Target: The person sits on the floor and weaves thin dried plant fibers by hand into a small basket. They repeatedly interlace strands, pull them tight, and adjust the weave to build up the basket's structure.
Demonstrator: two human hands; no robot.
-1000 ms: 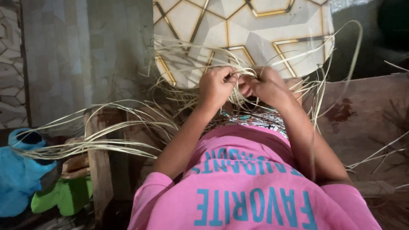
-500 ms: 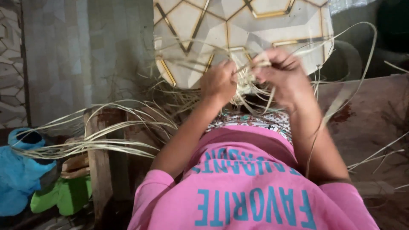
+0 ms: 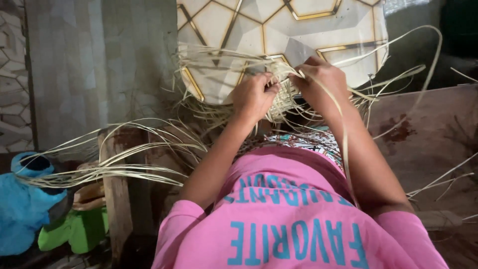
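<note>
Overhead, a pale tiled floor [image 3: 298, 30] with gold-edged hexagons filled the top of the view, and a brown wooden bench [image 3: 423, 129] ran off to the right. Loose pale strips [image 3: 124, 159] fanned out leftward over a wooden post [image 3: 117, 199], their long axes lying mostly side to side; others arched up and right past the bench. Lower left sat a blue plastic toy [image 3: 22, 209] and a green one [image 3: 74, 231].

Between the two hands lay the small woven piece [image 3: 285, 97], just beyond the person's knees and straight ahead of the chest. The left hand [image 3: 255, 94] touched its left edge, fingers curled closed on the weave, grip tight. The right hand [image 3: 323, 82] sat on its upper right edge, fingertips pinched shut on one strip [image 3: 338, 124] that ran from the grip down along the right forearm toward the pink shirt [image 3: 294, 219]. Both hands were equally near the piece; the held strip's long axis pointed back toward the body.
</note>
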